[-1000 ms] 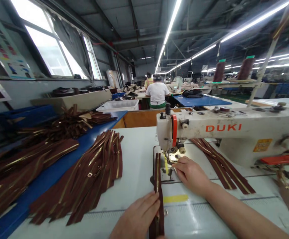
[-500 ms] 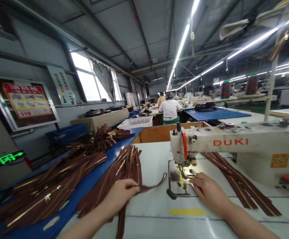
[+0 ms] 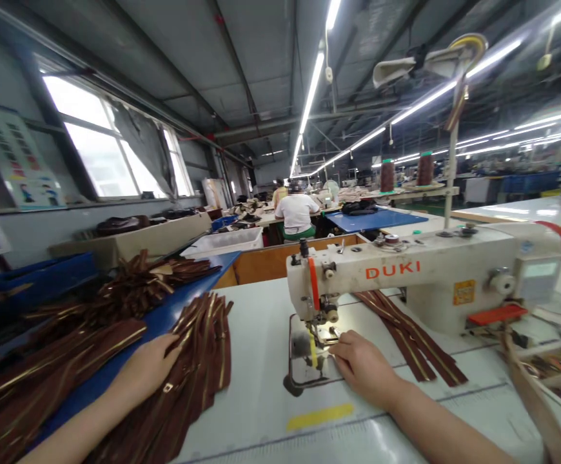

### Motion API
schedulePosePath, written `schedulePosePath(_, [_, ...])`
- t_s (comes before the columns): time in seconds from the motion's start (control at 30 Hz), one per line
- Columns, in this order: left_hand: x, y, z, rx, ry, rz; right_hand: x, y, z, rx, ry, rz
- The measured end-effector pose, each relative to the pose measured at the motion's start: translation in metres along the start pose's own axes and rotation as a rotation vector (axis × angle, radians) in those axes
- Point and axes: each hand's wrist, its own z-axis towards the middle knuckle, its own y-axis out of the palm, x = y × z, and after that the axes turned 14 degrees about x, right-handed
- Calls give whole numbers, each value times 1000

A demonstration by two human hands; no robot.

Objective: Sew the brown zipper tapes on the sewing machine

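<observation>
On the left, my left hand (image 3: 151, 362) is at the edge of a heap of brown zippers (image 3: 203, 361) with gold-coloured teeth. Its fingers are curled around a brown zipper at the heap's upper left side, the fingertips partly hidden. My right hand (image 3: 360, 367) rests on the sewing machine's bed, its fingers pinched together beside the presser foot (image 3: 327, 335). Whatever those fingertips hold is too small to make out. The white sewing machine (image 3: 435, 264) stands over the table, and two brown zipper strips (image 3: 406, 335) lie behind its needle area.
More brown zippers (image 3: 68, 367) cover the blue board (image 3: 164, 312) at left. A yellow tape strip (image 3: 320, 417) marks the table's front. At right sits a tray of small parts (image 3: 558, 380). Ahead, a person in a white shirt (image 3: 296, 214) sits beyond a white bin (image 3: 232, 241).
My left hand has moved left, from holding a zipper out near the machine to the zipper heap. My right hand has stayed by the presser foot. The view has turned right.
</observation>
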Motion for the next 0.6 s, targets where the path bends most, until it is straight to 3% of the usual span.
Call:
schedulePosePath(0.17, [30,36,-24,28,226,54,-4,-3,2,-10,-54,-109])
schedulePosePath(0.3, [71,61,-51,-17,438,-58,2,-26,-1,12,-27,-192])
schedulePosePath(0.43, [87,94,-75,-44,448,-195,32,-70,-14,100,224,-344])
schedulePosePath(0.53, [80,116,-82,-12,392,-276,63,-97,-28,69,510,-421])
schedulePosePath(0.6, [73,126,-82,16,371,-327,78,-106,-36,58,595,-425])
